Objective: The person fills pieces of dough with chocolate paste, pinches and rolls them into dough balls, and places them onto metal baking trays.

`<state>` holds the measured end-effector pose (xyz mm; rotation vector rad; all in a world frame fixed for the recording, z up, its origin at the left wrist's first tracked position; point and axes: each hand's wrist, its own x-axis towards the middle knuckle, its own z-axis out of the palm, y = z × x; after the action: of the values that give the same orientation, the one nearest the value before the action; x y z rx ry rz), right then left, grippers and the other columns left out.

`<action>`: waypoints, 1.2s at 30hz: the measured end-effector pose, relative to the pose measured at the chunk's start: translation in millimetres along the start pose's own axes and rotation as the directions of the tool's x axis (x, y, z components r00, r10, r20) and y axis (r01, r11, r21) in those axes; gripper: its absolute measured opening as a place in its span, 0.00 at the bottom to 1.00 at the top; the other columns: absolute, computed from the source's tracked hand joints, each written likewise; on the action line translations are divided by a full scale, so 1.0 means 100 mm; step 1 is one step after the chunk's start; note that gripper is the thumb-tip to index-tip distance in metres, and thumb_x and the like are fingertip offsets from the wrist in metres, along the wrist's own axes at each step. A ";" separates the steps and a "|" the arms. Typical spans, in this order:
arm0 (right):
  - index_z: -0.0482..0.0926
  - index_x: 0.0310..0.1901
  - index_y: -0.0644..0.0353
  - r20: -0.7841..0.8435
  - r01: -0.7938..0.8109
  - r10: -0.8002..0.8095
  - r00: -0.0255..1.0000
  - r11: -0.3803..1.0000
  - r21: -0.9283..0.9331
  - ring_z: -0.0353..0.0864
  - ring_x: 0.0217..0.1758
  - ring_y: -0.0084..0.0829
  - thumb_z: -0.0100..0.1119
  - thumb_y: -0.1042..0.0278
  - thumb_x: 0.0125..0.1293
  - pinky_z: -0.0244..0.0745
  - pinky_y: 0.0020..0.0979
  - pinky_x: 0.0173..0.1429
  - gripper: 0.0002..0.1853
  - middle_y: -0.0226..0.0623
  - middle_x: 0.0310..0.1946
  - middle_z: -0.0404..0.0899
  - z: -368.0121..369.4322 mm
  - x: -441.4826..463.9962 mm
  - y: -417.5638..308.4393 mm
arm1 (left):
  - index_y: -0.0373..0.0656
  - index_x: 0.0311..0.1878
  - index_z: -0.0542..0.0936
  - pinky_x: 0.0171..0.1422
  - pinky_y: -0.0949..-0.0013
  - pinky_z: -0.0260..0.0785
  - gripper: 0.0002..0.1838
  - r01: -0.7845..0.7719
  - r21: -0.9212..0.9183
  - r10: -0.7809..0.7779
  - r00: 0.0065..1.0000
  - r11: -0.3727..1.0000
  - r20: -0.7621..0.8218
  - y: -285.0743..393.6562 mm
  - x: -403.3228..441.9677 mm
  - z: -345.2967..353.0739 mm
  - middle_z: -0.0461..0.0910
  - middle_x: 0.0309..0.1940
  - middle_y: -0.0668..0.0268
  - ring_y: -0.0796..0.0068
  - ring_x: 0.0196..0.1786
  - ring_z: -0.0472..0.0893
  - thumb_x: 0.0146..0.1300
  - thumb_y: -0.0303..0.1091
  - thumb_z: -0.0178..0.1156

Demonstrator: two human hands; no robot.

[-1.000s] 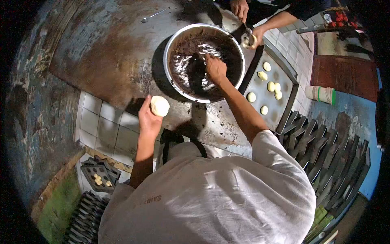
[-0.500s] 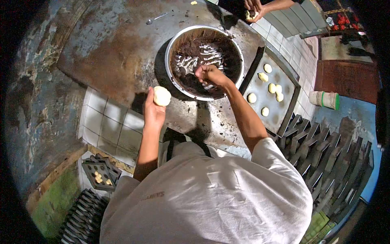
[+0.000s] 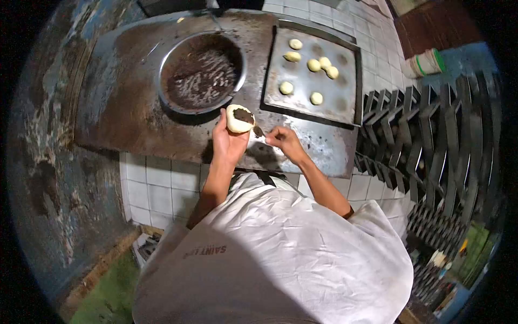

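Note:
My left hand holds a piece of pale dough on its palm and fingers, and dark brown filling lies on the dough's right side. Just to the right, my right hand pinches a small spoon whose tip is coated with dark filling. The spoon's tip is close to the dough's lower right edge. Beyond my left hand stands a large metal bowl, its inside smeared with dark filling.
A metal tray with several pale dough balls lies at the right of the worktable. Racks of dark metal trays stand further right. A white bucket with a green rim is behind them. A rough wall is at the left.
My right hand has come out of the bowl to beside the dough, with filling on the spoon. Dark filling now sits on the dough. The view has turned, and the other person's hands are out of sight.

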<state>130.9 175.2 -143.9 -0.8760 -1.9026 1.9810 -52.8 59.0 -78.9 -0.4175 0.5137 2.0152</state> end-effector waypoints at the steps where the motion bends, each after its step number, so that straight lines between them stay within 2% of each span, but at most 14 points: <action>1: 0.81 0.36 0.61 -0.071 0.028 -0.028 0.997 1.000 -0.003 0.77 0.36 0.20 0.70 0.74 0.66 0.74 0.26 0.44 0.05 0.27 0.34 0.82 -0.18 -0.20 0.31 | 0.41 0.57 0.79 0.69 0.52 0.72 0.19 0.014 -0.013 -0.014 1.000 1.000 0.015 -0.14 -0.03 0.04 0.82 0.54 0.61 0.62 0.58 0.81 0.79 0.47 0.55; 3: 0.81 0.37 0.60 -0.122 -0.134 0.176 0.977 0.947 0.291 0.78 0.35 0.21 0.66 0.77 0.68 0.75 0.28 0.44 0.03 0.26 0.35 0.81 -0.51 -0.58 0.52 | 0.40 0.58 0.78 0.71 0.52 0.71 0.22 0.062 0.009 -0.062 0.994 0.998 0.093 -0.34 -0.02 0.01 0.82 0.55 0.59 0.60 0.59 0.80 0.78 0.51 0.55; 5: 0.81 0.36 0.62 -0.169 -0.116 0.162 0.972 0.960 0.253 0.81 0.35 0.27 0.63 0.72 0.72 0.76 0.32 0.43 0.05 0.32 0.36 0.84 -0.84 -0.79 0.88 | 0.40 0.59 0.78 0.71 0.51 0.70 0.27 0.116 0.041 -0.120 0.985 0.992 0.125 -0.54 -0.12 0.13 0.82 0.55 0.59 0.59 0.61 0.80 0.76 0.57 0.55; 7: 0.83 0.38 0.65 -0.315 -0.163 -0.004 0.949 0.849 -0.502 0.84 0.34 0.35 0.60 0.64 0.74 0.78 0.35 0.43 0.12 0.42 0.39 0.86 -1.09 -0.88 0.91 | 0.40 0.59 0.77 0.71 0.51 0.70 0.31 0.190 0.045 -0.194 0.974 0.981 0.113 -0.73 -0.18 0.17 0.82 0.56 0.58 0.59 0.62 0.79 0.75 0.61 0.53; 9: 0.84 0.42 0.67 -0.370 -0.350 0.121 0.921 0.673 -0.651 0.86 0.40 0.41 0.58 0.57 0.75 0.78 0.38 0.48 0.18 0.50 0.43 0.85 -1.13 -0.87 0.75 | 0.40 0.59 0.77 0.71 0.51 0.69 0.31 0.245 0.060 -0.251 0.959 0.968 0.130 -0.91 -0.27 0.23 0.82 0.57 0.58 0.59 0.62 0.79 0.75 0.62 0.52; 11: 0.86 0.48 0.63 -0.342 0.013 -0.411 0.845 0.655 -0.756 0.85 0.47 0.37 0.57 0.53 0.77 0.77 0.37 0.56 0.19 0.47 0.43 0.86 -1.08 -0.77 0.54 | 0.39 0.62 0.76 0.72 0.53 0.68 0.33 0.242 0.127 -0.261 0.951 0.962 0.164 -1.03 -0.33 0.26 0.80 0.59 0.58 0.60 0.64 0.78 0.75 0.63 0.51; 13: 0.82 0.60 0.60 -0.352 -0.011 -0.034 0.936 0.992 -0.124 0.82 0.55 0.34 0.56 0.48 0.78 0.73 0.38 0.64 0.24 0.41 0.51 0.85 -0.83 -0.71 -0.16 | 0.39 0.65 0.75 0.72 0.55 0.66 0.36 0.239 0.186 -0.273 0.943 0.953 0.189 -1.14 -0.41 0.27 0.79 0.61 0.58 0.61 0.66 0.76 0.74 0.65 0.51; 15: 0.73 0.70 0.56 -0.004 -0.062 0.072 0.997 0.888 0.456 0.79 0.60 0.31 0.51 0.45 0.80 0.72 0.39 0.68 0.28 0.34 0.61 0.80 -0.74 -0.65 -0.51 | 0.38 0.65 0.74 0.70 0.56 0.69 0.34 0.193 0.289 -0.257 0.945 0.938 0.204 -1.22 -0.45 0.29 0.79 0.61 0.58 0.61 0.65 0.77 0.75 0.62 0.53; 18: 0.68 0.74 0.55 0.236 -0.252 0.132 0.963 0.754 0.607 0.77 0.65 0.33 0.61 0.57 0.76 0.73 0.38 0.68 0.29 0.32 0.67 0.74 -0.73 -0.72 -0.80 | 0.37 0.64 0.75 0.66 0.61 0.73 0.27 0.067 0.533 -0.163 0.977 0.843 0.135 -1.21 -0.38 0.15 0.80 0.59 0.60 0.64 0.61 0.80 0.74 0.50 0.58; 21: 0.69 0.72 0.57 0.221 0.088 -0.115 0.969 0.988 0.126 0.77 0.66 0.34 0.69 0.72 0.65 0.74 0.37 0.68 0.34 0.34 0.66 0.75 -0.78 -0.78 -0.81 | 0.37 0.59 0.76 0.59 0.66 0.77 0.16 -0.014 0.776 -0.083 0.993 0.631 0.085 -1.01 -0.59 0.27 0.82 0.50 0.61 0.69 0.53 0.84 0.70 0.26 0.60; 25: 0.66 0.73 0.61 0.218 0.457 -0.403 0.889 0.732 -0.506 0.78 0.68 0.45 0.72 0.77 0.59 0.76 0.40 0.69 0.39 0.48 0.66 0.75 -0.75 -0.75 -0.91 | 0.35 0.64 0.75 0.60 0.68 0.77 0.28 -0.065 0.886 -0.097 0.988 0.460 0.123 -0.90 -0.69 0.30 0.83 0.51 0.62 0.71 0.53 0.83 0.59 0.15 0.63; 30: 0.86 0.51 0.68 0.062 0.424 -0.425 0.903 0.857 -0.292 0.90 0.43 0.35 0.72 0.69 0.64 0.84 0.35 0.51 0.16 0.45 0.46 0.90 -0.53 -0.70 -1.24 | 0.36 0.59 0.83 0.60 0.70 0.75 0.29 -0.294 0.917 0.090 0.956 0.268 0.280 -0.71 -0.95 0.47 0.81 0.55 0.66 0.72 0.52 0.84 0.50 0.11 0.70; 34: 0.86 0.54 0.63 0.015 0.278 -0.277 0.961 0.958 -0.069 0.90 0.44 0.36 0.69 0.69 0.66 0.82 0.30 0.53 0.16 0.45 0.48 0.89 -0.23 -0.64 -1.32 | 0.35 0.59 0.83 0.62 0.70 0.76 0.23 -0.425 0.897 0.402 0.847 0.122 0.347 -0.50 -0.93 0.42 0.86 0.53 0.61 0.72 0.52 0.85 0.58 0.18 0.71; 36: 0.86 0.55 0.62 0.001 0.404 -0.409 0.913 0.901 -0.158 0.90 0.43 0.37 0.69 0.71 0.65 0.82 0.31 0.51 0.17 0.45 0.45 0.89 0.00 -0.61 -1.42 | 0.33 0.58 0.82 0.61 0.69 0.76 0.22 -0.503 0.817 0.499 0.804 0.282 0.323 -0.41 -0.91 0.43 0.86 0.53 0.58 0.71 0.52 0.85 0.60 0.19 0.71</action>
<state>147.8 156.3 8.5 -0.4847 -2.0412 1.5798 21.9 32.4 -4.8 0.4968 1.7856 1.9615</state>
